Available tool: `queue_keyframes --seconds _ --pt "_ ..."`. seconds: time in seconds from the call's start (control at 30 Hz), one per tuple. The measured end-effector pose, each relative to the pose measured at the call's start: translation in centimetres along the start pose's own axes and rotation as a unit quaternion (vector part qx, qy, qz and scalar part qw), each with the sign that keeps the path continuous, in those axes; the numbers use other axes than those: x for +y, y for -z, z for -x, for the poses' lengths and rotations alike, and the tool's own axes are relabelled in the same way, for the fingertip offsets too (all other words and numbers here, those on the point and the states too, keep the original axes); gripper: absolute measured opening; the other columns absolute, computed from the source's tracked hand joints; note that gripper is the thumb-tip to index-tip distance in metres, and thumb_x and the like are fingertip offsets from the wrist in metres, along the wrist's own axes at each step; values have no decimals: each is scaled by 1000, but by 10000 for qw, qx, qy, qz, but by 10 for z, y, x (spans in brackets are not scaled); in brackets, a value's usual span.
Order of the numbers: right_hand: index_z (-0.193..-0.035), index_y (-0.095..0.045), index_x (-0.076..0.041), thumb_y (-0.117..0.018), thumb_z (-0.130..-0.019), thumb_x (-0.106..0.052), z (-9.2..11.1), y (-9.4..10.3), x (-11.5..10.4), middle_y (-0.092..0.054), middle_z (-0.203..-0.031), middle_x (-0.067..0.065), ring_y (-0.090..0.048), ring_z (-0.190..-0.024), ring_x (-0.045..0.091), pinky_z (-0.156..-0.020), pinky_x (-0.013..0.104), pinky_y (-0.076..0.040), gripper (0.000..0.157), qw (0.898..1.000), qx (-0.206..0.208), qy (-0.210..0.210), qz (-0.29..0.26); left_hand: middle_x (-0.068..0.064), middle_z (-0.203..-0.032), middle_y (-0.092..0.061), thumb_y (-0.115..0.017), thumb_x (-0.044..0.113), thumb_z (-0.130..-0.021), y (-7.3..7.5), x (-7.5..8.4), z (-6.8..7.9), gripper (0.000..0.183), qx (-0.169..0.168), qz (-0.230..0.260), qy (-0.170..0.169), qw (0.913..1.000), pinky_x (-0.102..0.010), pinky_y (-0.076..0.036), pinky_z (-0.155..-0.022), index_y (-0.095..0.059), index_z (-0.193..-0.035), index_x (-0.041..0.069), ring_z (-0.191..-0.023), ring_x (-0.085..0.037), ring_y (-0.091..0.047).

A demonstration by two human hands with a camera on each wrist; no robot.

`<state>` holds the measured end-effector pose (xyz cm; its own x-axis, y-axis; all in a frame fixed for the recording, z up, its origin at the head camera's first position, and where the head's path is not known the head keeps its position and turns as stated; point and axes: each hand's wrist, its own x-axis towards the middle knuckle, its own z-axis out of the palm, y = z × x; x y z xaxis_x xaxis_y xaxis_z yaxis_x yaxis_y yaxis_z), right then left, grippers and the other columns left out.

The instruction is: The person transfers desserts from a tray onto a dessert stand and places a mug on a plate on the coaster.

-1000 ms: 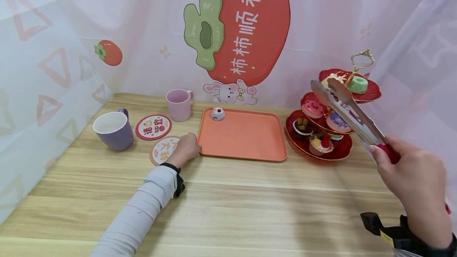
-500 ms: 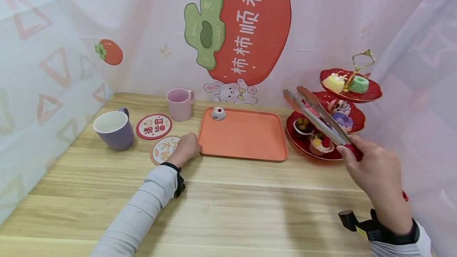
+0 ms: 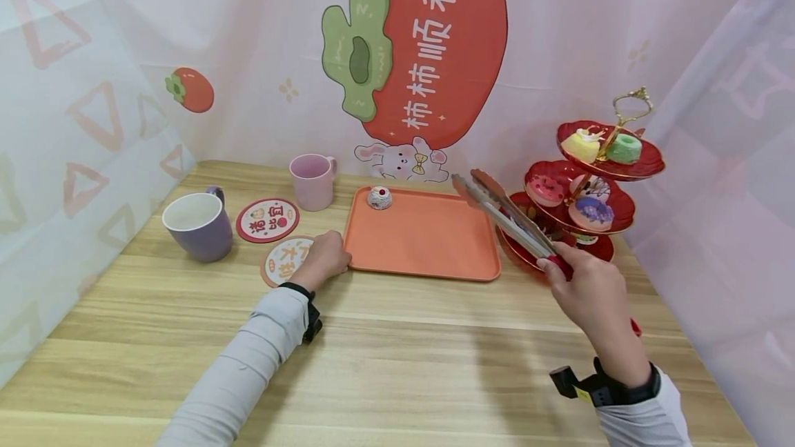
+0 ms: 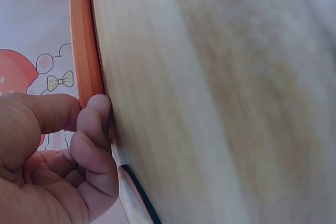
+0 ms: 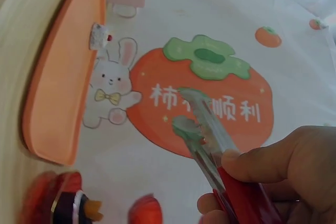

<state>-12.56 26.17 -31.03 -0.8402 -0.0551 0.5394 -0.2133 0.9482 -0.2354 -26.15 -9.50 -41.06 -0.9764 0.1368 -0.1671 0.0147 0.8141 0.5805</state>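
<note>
My left hand [image 3: 326, 257] pinches the near left corner of the orange tray [image 3: 422, 233] between thumb and fingers; the left wrist view shows the tray's rim [image 4: 86, 40] in that pinch. A small white cake with a red dot [image 3: 379, 199] sits at the tray's back left. My right hand [image 3: 593, 295] grips metal tongs [image 3: 506, 216] by their red handle. In the right wrist view the tips of the tongs [image 5: 202, 121] stand apart with nothing between them. They hover near the tray's right side, in front of the tiered red dessert stand [image 3: 649, 165].
On the stand are several toy-like desserts, among them a green one [image 3: 624, 148] and a pink one [image 3: 544, 190]. Left of the tray stand a pink mug [image 3: 312, 185], a purple mug [image 3: 201, 226] and two round coasters [image 3: 268, 220]. A printed cloth [image 3: 248, 54] hangs behind.
My right hand has moved left with the tongs, from beside the stand's upper tiers to lower down near the tray's right edge. The left hand and the tray have stayed put.
</note>
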Motion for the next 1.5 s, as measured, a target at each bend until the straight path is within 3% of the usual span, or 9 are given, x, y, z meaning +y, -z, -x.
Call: queue_keyframes --seconds 0.37,0.73,0.9,1.13,1.5 --pt "-104 -67 5 -73 -79 -10 -8 -39 -3 -58 -64 10 -39 -48 20 -43 31 -29 30 9984 -415 -182 -349 -5 -53 -57 -54 5 -85 -1 0 0 22 -28 28 18 10000 -26 -35 -46 -59 -64 4 -45 -17 -52" --pt "-104 -67 4 -72 -81 -14 -20 -72 -15 -66 -75 13 -48 -50 20 -47 35 -40 30 9941 -892 -301 -544 -3 -51 -48 -54 4 -84 -2 2 -1 24 -19 -88 -2 10000 -26 -34 -45 -54 -60 6 -43 -16 -45" --pt "-105 -68 2 -71 -82 -15 -24 -82 -23 -62 -71 8 -43 -47 17 -43 31 -35 29 9905 -1181 -392 -593 -3 -52 -44 -55 4 -83 -1 1 -1 23 16 -141 -8 9999 -26 -34 -45 -53 -60 6 -45 -17 -43" --pt "-93 -68 -5 -70 -83 -15 -29 -93 -28 -46 -57 1 -39 -46 17 -40 29 -30 15 9895 -1353 -233 -447 -4 -52 -49 -55 3 -82 -3 1 -1 23 129 -212 -46 9997 -26 -35 -45 -53 -60 6 -45 -18 -46" --pt "-83 -65 -8 -71 -82 -20 -42 -111 -40 -49 -58 1 -44 -48 19 -43 31 -34 13 9862 -1610 -245 -294 -4 -51 -48 -56 4 -83 -2 3 0 23 134 -190 10 9997 -27 -34 -44 -53 -60 6 -44 -18 -44"
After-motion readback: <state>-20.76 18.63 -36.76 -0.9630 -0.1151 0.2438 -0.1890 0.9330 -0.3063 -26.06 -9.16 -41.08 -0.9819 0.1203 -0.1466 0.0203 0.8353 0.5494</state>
